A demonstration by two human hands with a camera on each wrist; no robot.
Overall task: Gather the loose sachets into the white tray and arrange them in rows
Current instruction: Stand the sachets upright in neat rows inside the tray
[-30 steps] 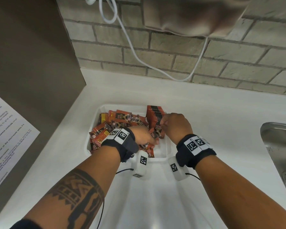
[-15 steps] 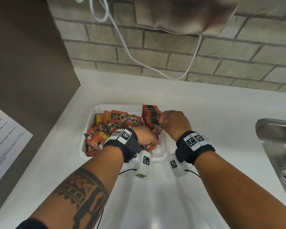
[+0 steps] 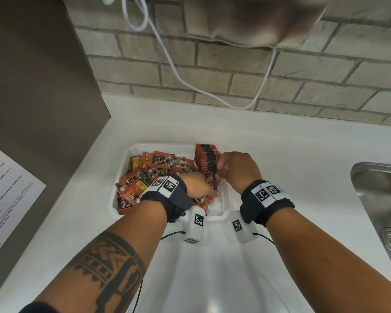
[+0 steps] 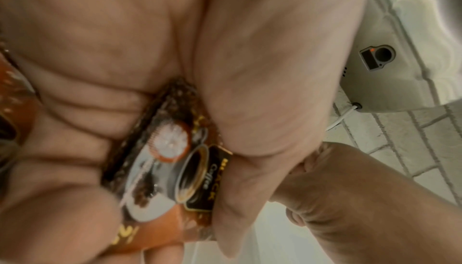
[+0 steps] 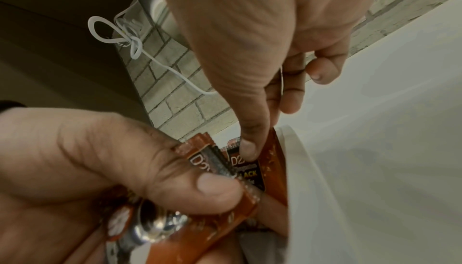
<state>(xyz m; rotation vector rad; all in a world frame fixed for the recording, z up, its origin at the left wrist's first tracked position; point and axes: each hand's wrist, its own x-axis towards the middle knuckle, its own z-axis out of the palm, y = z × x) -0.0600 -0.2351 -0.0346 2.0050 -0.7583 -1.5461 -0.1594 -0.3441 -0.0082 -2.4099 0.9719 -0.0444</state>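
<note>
A white tray (image 3: 224, 199) sits on the counter, holding several orange coffee sachets. Loose sachets (image 3: 158, 170) lie jumbled in its left half. An upright row of sachets (image 3: 208, 158) stands along its right side. My left hand (image 3: 201, 188) grips a small stack of sachets (image 4: 175, 169), thumb on top (image 5: 212, 187). My right hand (image 3: 237, 170) pinches one sachet (image 5: 246, 171) at the near end of the row, thumb pressing its face against the tray wall (image 5: 307, 169).
A steel sink (image 3: 382, 199) lies at the right. Behind the tray rises a brick wall with a white cable (image 3: 174, 71) hanging. At the left a dark panel (image 3: 32, 86) carries a printed sheet (image 3: 7, 190). White counter (image 3: 280, 143) surrounds the tray.
The hands stay close together at the tray's right side; my right hand has shifted slightly along the row's near end. The camera view moved a little.
</note>
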